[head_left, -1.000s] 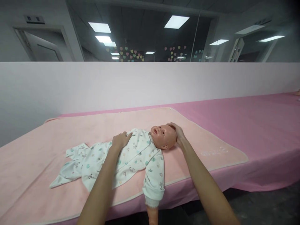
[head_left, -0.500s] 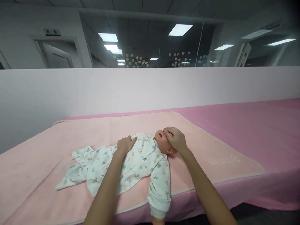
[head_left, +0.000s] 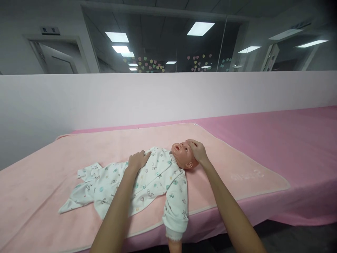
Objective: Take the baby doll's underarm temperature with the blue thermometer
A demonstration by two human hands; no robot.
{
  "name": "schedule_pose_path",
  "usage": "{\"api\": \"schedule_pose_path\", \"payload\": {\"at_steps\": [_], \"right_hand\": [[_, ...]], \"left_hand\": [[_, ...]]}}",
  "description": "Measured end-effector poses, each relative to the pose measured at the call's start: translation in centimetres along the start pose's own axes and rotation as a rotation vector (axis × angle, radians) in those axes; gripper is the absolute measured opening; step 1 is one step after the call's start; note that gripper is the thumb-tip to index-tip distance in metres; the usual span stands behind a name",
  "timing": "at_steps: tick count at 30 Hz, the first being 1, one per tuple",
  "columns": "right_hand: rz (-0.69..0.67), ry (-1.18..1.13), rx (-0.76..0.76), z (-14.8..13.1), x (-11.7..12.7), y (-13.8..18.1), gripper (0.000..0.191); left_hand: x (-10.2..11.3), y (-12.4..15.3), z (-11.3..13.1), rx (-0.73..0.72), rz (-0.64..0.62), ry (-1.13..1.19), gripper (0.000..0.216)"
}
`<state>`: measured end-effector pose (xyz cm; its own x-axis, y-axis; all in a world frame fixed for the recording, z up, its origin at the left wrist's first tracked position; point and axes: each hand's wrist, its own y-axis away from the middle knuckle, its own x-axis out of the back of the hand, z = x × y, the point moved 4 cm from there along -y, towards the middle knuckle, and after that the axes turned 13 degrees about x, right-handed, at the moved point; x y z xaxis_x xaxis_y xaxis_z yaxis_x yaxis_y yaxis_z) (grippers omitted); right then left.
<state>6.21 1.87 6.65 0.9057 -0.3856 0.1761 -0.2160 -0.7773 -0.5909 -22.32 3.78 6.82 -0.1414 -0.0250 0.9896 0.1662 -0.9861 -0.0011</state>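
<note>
A baby doll [head_left: 181, 154] lies on its back across a peach blanket, head to the right, its mouth open. It wears a white printed sleepsuit [head_left: 155, 182], whose legs lie flat toward the left. My left hand [head_left: 138, 161] rests on the suit at the doll's belly, fingers laid out and thumb apart. On the doll's forehead and crown lies my right hand [head_left: 198, 151], palm down with fingers stretched over the top of the head. One sleeved doll arm [head_left: 176, 203] hangs toward me over the front edge, its bare hand partly cut off below.
The peach blanket [head_left: 226, 165] covers part of a pink-sheeted surface [head_left: 289, 140], which drops off at the front. A low white wall [head_left: 158, 98] runs behind it, topped by glass with heart stickers [head_left: 151, 65].
My right hand has slid up from the doll's eyes to its forehead, uncovering the eyes. My left hand stays on the belly. The whole view has shifted slightly.
</note>
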Motion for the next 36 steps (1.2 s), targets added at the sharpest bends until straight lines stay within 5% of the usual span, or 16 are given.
{"api": "schedule_pose_path", "payload": {"at_steps": [9,19,23,25,28,33,36], "right_hand": [[-0.081,-0.188,-0.063,1.7,-0.7,0.7,0.042],[0.233,0.014,0.243,-0.5,1.2,1.5,0.038],[0.097,0.195,0.571,-2.6,-0.5,2.4,0.027],[0.041,0.253,0.618,-2.7,-1.0,2.5,0.028],[0.035,0.208,0.485,-1.5,-0.9,1.8,0.033],[0.097,-0.183,0.041,1.8,-0.8,0.8,0.039],[0.015,-0.310,-0.078,2.4,-1.4,0.8,0.051]], "left_hand": [[0.4,0.3,0.1,0.005,-0.015,0.018,0.058],[0.6,0.4,0.3,0.012,-0.014,-0.005,0.058],[0.4,0.3,0.1,0.011,-0.011,0.008,0.058],[0.3,0.2,0.1,0.009,-0.009,0.014,0.058],[0.2,0.1,0.0,0.008,-0.006,0.020,0.057],[0.1,0.1,0.0,0.004,0.001,0.022,0.058],[0.2,0.1,0.0,0.005,0.002,0.024,0.058]]}}
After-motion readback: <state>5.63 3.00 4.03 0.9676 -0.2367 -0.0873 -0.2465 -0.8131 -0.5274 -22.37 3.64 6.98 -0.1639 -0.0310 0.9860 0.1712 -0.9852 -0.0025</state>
